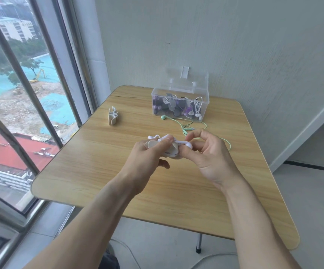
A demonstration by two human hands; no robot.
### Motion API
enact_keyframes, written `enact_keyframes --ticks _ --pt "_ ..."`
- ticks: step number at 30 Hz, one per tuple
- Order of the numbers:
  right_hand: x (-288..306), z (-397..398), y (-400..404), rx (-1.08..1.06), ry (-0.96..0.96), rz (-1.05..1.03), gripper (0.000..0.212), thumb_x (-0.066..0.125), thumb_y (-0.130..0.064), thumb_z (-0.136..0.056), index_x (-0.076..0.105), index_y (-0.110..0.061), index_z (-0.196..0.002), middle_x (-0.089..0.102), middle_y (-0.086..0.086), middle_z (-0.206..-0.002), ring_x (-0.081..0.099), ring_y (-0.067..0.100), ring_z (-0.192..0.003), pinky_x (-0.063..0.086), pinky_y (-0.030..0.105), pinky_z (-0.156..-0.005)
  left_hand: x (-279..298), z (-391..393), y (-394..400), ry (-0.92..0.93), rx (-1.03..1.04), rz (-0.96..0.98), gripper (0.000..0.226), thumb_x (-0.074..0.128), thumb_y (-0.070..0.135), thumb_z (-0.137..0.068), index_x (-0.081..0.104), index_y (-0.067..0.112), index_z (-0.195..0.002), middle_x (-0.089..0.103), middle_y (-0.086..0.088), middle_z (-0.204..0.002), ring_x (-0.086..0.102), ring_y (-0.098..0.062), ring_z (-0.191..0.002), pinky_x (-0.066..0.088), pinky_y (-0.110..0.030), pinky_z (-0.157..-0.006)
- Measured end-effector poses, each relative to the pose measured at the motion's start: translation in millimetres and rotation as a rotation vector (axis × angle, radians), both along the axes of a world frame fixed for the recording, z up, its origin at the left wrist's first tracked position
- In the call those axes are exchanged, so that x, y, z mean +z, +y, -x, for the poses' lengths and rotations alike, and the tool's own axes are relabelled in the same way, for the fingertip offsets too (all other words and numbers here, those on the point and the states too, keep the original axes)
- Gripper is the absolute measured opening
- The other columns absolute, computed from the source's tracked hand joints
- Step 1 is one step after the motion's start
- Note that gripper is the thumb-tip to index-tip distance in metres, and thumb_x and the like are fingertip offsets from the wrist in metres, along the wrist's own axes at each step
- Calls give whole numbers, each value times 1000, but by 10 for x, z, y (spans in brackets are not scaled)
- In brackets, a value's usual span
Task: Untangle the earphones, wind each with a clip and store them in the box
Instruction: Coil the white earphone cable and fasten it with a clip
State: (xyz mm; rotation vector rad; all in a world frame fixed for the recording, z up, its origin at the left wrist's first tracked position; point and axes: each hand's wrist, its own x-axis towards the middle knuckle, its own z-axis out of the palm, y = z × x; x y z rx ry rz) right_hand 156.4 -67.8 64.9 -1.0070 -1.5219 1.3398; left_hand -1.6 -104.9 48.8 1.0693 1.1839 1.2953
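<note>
The desk (103,171) is wide and bare at its near edge, so a dropped bundle would likely stay on it; the greater risk is in the winding itself. The left hand (147,158) grips the beige clip (151,144) with the white earphones (171,150) coiled on it, thumb pressed over the top; the right hand (207,152) pinches the loose cord end and an earbud just right of the clip; if either pinch slackens, I judge the coil could spring loose and need rewinding; pulling the end too hard could slide turns off the clip.

The green earphones (186,127) lie loose on the desk just beyond the hands, near the box; their cord runs close under the right hand and might be caught and dragged.

The clear box (180,105), at the far side with its lid raised, holds several wound earphones, purple, grey and white; one white cord loops above the rim and could snag the next bundle. A spare clip (113,118) stands far left.
</note>
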Motion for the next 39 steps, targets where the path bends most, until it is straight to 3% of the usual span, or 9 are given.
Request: enact_keyframes --ticks 7,13,16,20,24,29,35,38,39 --pt "-25 -14 -1 -18 22 48 21 73 3 -85 57 -10 -88 68 -1 -61 45 1 -40 34 8 -47 35 -24 -28 45 -55 -31 38 56 41 -91 80 11 -92 70 -19 -107 64 -15 -90 49 -32 -71" --pt "-57 -39 0 8 -89 17 18 78 -2 -82 71 -3 -98 73 4 -69 56 1 -48 40 8 -55 50 -79 -15 136 72 0 31 60 25 -98 77 2 -87 76 -14 -83 70 -21 -75 56 -39 -70" --pt "-22 -88 10 62 -123 -2 24 75 2 -83 74 -8 -106 78 7 -86 62 2 -61 44 13 -59 62 -91 -12 201 126 -18 29 61 22 -98 75 2 -82 76 -11 -82 74 -22 -72 61 -39 -73" --pt "-32 -134 12 131 -89 24 36 77 4 -81 73 -13 -112 74 11 -108 65 15 -79 51 25 -67 54 -90 -8 185 226 -26 25 61 15 -95 72 3 -76 75 -13 -82 75 -21 -67 58 -26 -59" --pt "-14 -76 5 -4 -145 -50 25 86 -25 -74 76 -21 -96 76 -5 -89 69 11 -76 53 26 -66 45 -87 28 11 305 -6 22 63 14 -93 73 1 -78 75 -18 -84 75 -28 -75 62 -41 -73" --pt "-101 56 14 -113 -232 -172 7 80 -34 -83 77 -27 -85 76 -11 -79 64 1 -70 48 21 -66 47 -129 57 -88 345 -22 27 62 17 -96 71 -3 -80 74 -17 -78 73 -26 -75 62 -36 -68" --pt "-110 182 -26 -173 -118 -35 11 68 -25 -94 75 -19 -89 76 -1 -81 66 8 -72 56 36 -72 69 -136 62 -175 322 -36 48 44 34 -105 69 -1 -86 73 -12 -75 73 -24 -73 60 -36 -67" --pt "-68 262 -38 -243 161 169 3 68 -9 -91 70 -10 -94 73 9 -92 67 19 -83 58 40 -77 76 -150 63 -291 290 -40 48 42 31 -106 68 -6 -90 73 -20 -86 72 -32 -82 59 -41 -72" --pt "-59 265 -28 -249 274 249 11 68 -3 -89 65 -8 -99 70 13 -96 67 23 -86 59 43 -78 85 -157 63 -319 277 -48 48 41 29 -107 68 -7 -91 73 -23 -90 71 -34 -84 59 -42 -74"
